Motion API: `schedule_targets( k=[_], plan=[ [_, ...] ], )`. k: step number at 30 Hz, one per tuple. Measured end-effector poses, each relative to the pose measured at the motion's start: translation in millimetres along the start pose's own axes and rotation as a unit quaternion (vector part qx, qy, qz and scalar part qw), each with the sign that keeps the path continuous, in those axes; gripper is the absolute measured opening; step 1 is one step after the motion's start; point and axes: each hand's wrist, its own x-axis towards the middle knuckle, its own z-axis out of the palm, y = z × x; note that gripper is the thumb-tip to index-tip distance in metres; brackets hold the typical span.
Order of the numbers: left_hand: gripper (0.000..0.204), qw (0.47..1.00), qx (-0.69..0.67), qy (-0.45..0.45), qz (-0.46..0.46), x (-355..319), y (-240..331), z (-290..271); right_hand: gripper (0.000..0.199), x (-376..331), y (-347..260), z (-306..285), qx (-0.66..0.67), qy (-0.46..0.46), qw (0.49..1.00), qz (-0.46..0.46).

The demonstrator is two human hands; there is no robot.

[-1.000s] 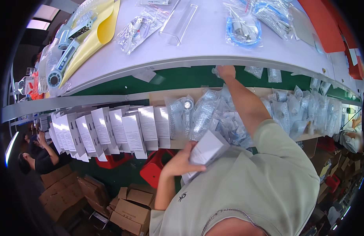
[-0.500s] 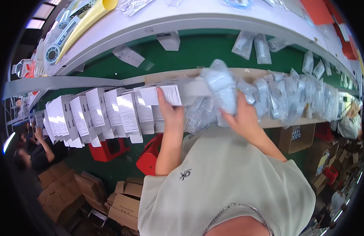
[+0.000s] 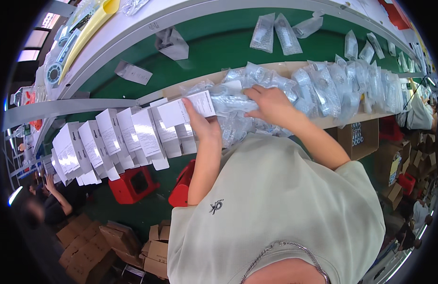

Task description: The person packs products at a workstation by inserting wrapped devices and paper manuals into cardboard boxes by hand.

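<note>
A person in a pale shirt [image 3: 276, 199] works with both bare hands at a crowded bench, a white box [image 3: 193, 109] in one and a bubble-wrapped package [image 3: 228, 101] in the other. The left hand [image 3: 204, 127] is closed around the white box, its thumb laid across the printed face, the carton tilted and its right end turned toward the other hand. The right hand [image 3: 273, 105] grasps the far end of the bubble-wrapped package between thumb and fingers. The package lies directly between the two grips, its left end meeting the right end of the carton; how far inside it reaches is hidden. A white flap [image 3: 233, 85] shows just beyond it.

Left of the left hand, a row of white cartons [image 3: 148, 135] stands closely packed, the nearest just beside the grip. Right of the right hand stretches a row of clear-wrapped packages [image 3: 323, 90], with more wrap bunched below the fingers. Beyond both hands, a green surface [image 3: 219, 52] bears two loose bubble pouches [image 3: 263, 35] side by side. Below the left hand sits a red stool [image 3: 133, 185]; below and right of the right hand, an open cardboard carton [image 3: 366, 142].
</note>
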Motion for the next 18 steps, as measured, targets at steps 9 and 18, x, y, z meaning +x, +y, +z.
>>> schedule_targets(
  k=[9,18],
  plan=[
    [0.062,0.994,-0.081,-0.052,-0.04,-11,0,9,0.046,28,-7,30,0.512,0.131,0.848,0.044],
    [0.065,0.994,-0.108,-0.001,-0.021,7,23,0,0.025,-18,59,76,0.025,-0.017,0.992,0.124]
  ],
)
